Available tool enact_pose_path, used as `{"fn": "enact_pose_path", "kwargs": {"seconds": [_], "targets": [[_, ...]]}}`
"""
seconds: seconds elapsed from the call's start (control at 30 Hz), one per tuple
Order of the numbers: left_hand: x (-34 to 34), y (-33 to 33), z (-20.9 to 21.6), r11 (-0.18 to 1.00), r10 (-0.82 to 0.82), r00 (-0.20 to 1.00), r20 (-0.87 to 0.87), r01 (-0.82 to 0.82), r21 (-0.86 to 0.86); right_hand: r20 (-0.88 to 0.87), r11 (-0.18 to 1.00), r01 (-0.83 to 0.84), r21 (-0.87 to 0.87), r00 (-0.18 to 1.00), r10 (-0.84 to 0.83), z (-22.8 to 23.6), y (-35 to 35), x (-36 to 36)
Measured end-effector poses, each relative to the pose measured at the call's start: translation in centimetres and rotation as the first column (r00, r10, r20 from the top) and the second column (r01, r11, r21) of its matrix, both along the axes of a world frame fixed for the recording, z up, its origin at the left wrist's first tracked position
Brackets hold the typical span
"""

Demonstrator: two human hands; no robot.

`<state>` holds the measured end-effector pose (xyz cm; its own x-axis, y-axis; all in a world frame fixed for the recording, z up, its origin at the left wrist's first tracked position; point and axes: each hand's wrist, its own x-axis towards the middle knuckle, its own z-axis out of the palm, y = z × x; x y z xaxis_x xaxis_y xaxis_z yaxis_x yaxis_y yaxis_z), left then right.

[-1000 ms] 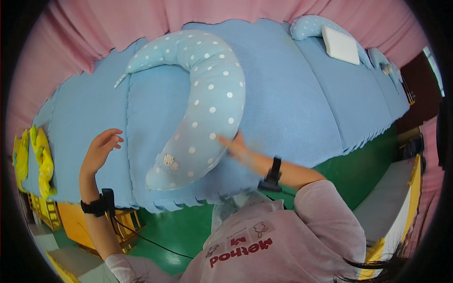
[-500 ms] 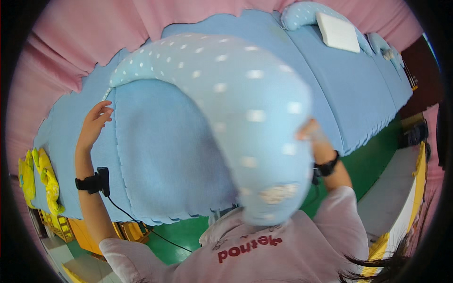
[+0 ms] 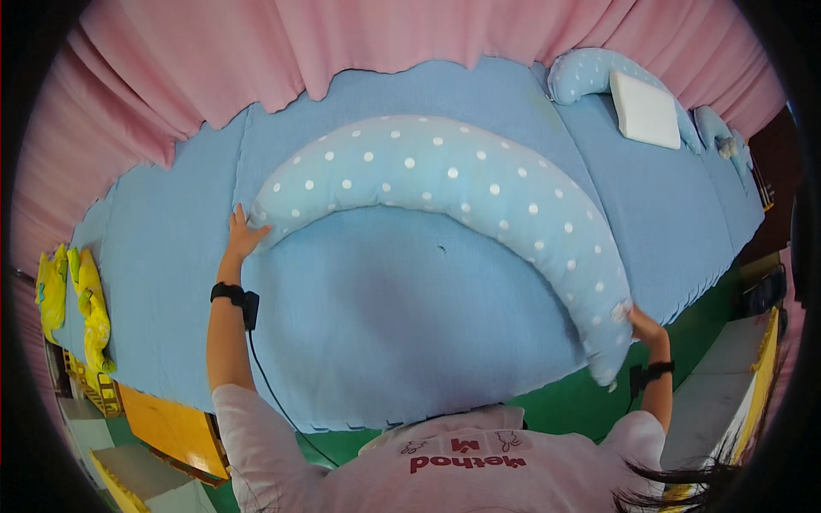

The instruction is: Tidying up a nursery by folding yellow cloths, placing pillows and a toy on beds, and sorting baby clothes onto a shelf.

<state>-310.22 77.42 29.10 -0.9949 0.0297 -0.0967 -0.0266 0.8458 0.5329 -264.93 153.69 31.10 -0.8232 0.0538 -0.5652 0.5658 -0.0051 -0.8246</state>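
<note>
A long, crescent-shaped light blue pillow (image 3: 453, 173) with white dots arches across the blue bed surface (image 3: 385, 282), its ends curving back toward me. Beside its left end is my left hand (image 3: 245, 232), fingers spread and thumb against the pillow's tip. My right hand (image 3: 647, 328) grips the outer edge of the pillow near its right end, some fingertips hidden at the cloth. That right end hangs down by the near edge of the bed, over the green floor. Each wrist wears a black strap with a small device.
Pink curtains (image 3: 385, 30) line the far side. At the far right lie another dotted crescent pillow (image 3: 581, 77) and a white flat cushion (image 3: 646, 109). Yellow cloth items (image 3: 90, 299) rest at the far left. An orange wooden piece (image 3: 167, 423) stands below the bed's left edge.
The raised pillow has come down and spread into a wide arch on the bed. My right hand moved right with its end; my left hand moved right and down to the left tip.
</note>
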Motion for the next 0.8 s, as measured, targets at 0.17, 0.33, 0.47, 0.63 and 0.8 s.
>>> {"fn": "enact_pose_path", "kwargs": {"seconds": [0.17,0.33,0.47,0.63,0.8], "targets": [[-4.0,1.4,-0.1,0.988,-0.063,0.990,0.126,0.080,-0.134,0.155,0.961,0.160,0.226,0.968,-0.197,3.0,-7.3,0.1],[-2.0,2.3,1.5,0.827,-0.268,0.913,0.307,0.054,0.560,-0.168,0.779,0.598,0.189,0.801,-0.574,1.1,-10.6,0.2],[2.7,3.0,7.4,0.782,-0.260,0.935,0.241,0.058,0.621,-0.438,0.658,0.735,0.166,0.652,-0.618,7.9,-11.7,-1.6],[8.1,-0.3,15.7,0.776,-0.237,0.967,0.099,0.127,0.617,-0.654,0.659,0.696,0.284,0.643,-0.398,16.8,-9.8,-2.6],[9.4,-1.7,16.8,0.683,-0.016,0.997,-0.072,0.063,0.728,-0.760,0.540,0.749,0.383,0.588,-0.277,17.5,-6.2,-9.6]]}}
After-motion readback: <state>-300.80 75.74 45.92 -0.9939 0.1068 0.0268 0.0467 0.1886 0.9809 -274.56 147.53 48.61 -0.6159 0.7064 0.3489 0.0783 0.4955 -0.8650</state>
